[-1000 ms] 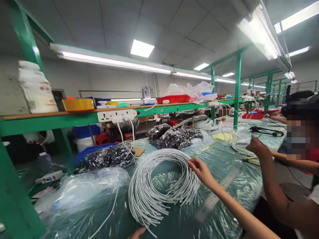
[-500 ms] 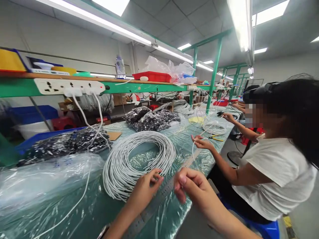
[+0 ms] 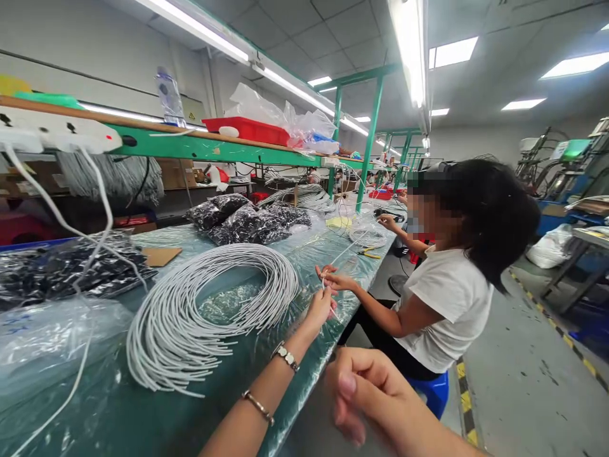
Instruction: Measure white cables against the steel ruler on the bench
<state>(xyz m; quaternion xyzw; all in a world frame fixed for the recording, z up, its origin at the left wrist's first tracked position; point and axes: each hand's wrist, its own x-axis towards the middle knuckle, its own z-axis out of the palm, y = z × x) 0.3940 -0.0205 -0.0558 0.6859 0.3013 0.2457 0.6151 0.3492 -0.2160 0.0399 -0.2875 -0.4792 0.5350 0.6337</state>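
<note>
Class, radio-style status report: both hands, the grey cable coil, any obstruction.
Left hand out at edge of green plastic-covered bench, grip unclear. Right hand curled, off bench. Coiled bundle of pale grey cables lying flat, untouched. Co-worker's hands close beside left hand.

**Bare arms, a watch and a bangle**

The left hand (image 3: 320,308) is bare and slim-fingered. Just behind its fingers, at the wrist, sits a small wristwatch (image 3: 286,356) with a pale metal case and a narrow metal band. Farther back from the fingers, partway along the uncovered left forearm (image 3: 247,416), a thin bracelet (image 3: 257,407) of brassy, golden tone circles the arm. The right hand (image 3: 364,393) is close to the lens and blurred, and it is also bare. A short, rounded nail shows at one fingertip. Behind its fingers the wrist and forearm run unsleeved to the picture's edge.
</note>
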